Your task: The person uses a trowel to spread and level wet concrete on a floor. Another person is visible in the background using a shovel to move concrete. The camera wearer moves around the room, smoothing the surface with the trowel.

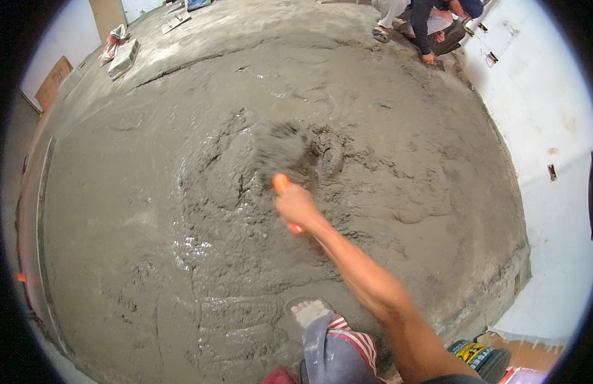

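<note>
My right hand is closed round the orange handle of a trowel, near the middle of the floor. Motion smears the grey blade beyond the handle, and wet cement seems to coat it. Around it spreads wet grey cement, lumpy and churned in the centre and smoother toward the left. A rough mound rises just right of the blade. My left hand does not show.
A cement-covered foot stands below my hand, under a grey trouser leg. Another person's hand touches the floor at the far right, beside the white wall. A dark tub sits lower right; a block lies far left.
</note>
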`<action>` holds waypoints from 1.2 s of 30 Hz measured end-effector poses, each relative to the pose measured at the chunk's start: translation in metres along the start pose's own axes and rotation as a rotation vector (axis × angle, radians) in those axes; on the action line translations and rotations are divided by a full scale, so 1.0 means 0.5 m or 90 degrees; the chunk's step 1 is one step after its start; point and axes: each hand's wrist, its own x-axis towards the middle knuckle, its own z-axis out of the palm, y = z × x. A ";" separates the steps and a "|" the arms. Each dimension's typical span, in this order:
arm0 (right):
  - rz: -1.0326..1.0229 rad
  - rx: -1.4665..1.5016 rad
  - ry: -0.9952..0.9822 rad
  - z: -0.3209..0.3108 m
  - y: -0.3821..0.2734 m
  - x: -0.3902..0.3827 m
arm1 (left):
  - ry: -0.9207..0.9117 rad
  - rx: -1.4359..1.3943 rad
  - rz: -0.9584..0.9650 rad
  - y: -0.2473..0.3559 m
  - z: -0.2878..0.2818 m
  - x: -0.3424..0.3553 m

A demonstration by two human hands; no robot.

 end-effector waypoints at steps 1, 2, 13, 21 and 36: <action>-0.108 -0.122 0.023 0.025 -0.010 0.048 | -0.020 -0.003 -0.005 0.000 0.005 0.011; -0.021 -0.093 -0.050 0.034 -0.079 0.057 | -0.021 -0.001 -0.019 0.005 0.002 0.013; 0.102 0.135 0.091 -0.188 0.084 -0.043 | 0.031 0.128 -0.065 0.048 -0.051 -0.048; 0.254 0.212 0.160 -0.247 0.271 -0.019 | 0.111 0.093 -0.071 0.091 -0.082 -0.090; -0.056 -0.077 -0.126 0.274 -0.179 0.345 | 0.203 0.102 -0.190 0.114 -0.078 -0.136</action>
